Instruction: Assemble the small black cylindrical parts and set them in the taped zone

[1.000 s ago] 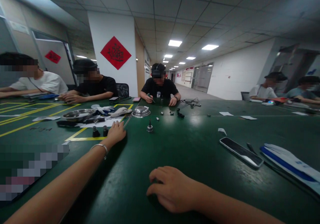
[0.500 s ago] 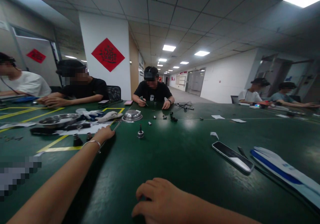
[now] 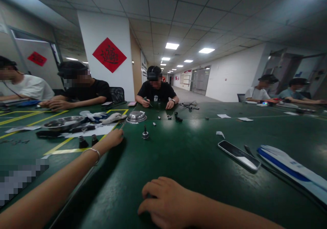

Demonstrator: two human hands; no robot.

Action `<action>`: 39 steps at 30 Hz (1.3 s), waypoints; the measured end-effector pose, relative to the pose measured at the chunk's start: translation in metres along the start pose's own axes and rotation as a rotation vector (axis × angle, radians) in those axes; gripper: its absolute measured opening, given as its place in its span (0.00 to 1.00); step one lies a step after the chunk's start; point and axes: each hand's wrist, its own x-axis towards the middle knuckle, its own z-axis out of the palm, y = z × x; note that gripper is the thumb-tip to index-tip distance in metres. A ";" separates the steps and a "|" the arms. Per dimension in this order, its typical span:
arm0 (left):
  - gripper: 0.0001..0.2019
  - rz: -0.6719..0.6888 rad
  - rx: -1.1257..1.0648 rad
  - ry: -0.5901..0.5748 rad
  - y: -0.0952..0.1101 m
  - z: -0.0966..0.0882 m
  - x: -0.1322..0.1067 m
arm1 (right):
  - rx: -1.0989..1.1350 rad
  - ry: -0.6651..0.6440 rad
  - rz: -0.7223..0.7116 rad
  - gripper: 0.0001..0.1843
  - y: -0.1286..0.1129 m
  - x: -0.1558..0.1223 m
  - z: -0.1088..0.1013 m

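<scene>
My left hand reaches out over the green table, its fingers curled and mostly turned away from view. Whatever it may hold is hidden. To its right stands a small round metal part with a dark upright shaft, apart from the hand. Past the fingers lies an upturned steel bowl. Two dark tapered pieces stand left of my wrist. Closer in, my right hand hovers over or rests on the table; its fingers are loosely bent, the thumb is apart, and nothing shows between them.
On the left are a shallow steel dish, gloves and a black strap-like item. At right lie a phone and a blue-and-white packet. Several small parts sit mid-table. A person works opposite; others sit at both sides.
My left hand has shifted slightly right, nearer the metal part with the shaft. My right hand keeps nearly the same pose. The camera view has moved a little.
</scene>
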 end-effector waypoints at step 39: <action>0.18 0.679 -0.052 0.011 0.067 -0.027 -0.175 | -0.071 0.172 0.550 0.16 0.021 0.004 0.011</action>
